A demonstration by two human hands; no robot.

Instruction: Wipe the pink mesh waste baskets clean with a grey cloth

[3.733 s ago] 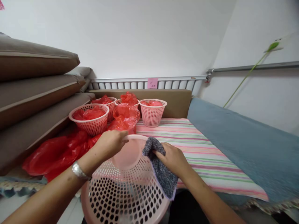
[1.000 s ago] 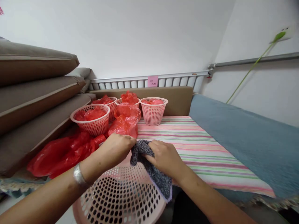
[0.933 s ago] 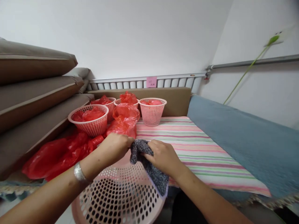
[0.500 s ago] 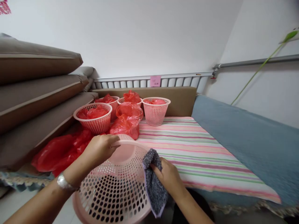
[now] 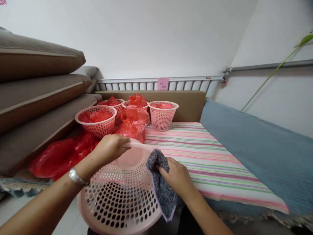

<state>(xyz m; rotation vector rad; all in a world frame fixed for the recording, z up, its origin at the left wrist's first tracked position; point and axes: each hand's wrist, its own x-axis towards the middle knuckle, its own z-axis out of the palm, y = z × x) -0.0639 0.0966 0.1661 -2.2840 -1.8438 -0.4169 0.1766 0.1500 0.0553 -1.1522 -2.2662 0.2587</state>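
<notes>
A pale pink perforated plastic basket (image 5: 122, 195) lies tilted in front of me, its wide mouth toward me. My left hand (image 5: 111, 148) is closed on its rim at the upper left. In my right hand (image 5: 177, 174) is a dark grey cleaning cloth (image 5: 164, 192) with a light purple edge, pressed against the basket's right side. Part of the cloth hangs down below my fingers. Just beyond the basket sits a red plastic bag (image 5: 132, 127), with another crumpled red bag (image 5: 58, 156) to the left of my forearm.
Several pink baskets holding red bags, among them one basket (image 5: 163, 117) at the back, stand on a striped cloth (image 5: 210, 163). Stacked grey-brown cushions (image 5: 36, 85) rise on the left. A blue cover (image 5: 256, 143) lies on the right. A white radiator (image 5: 190, 85) runs along the wall.
Both hands have shifted slightly with the basket; the left hand moved a little up and to the right. The cloth has moved slightly up along the basket's side.
</notes>
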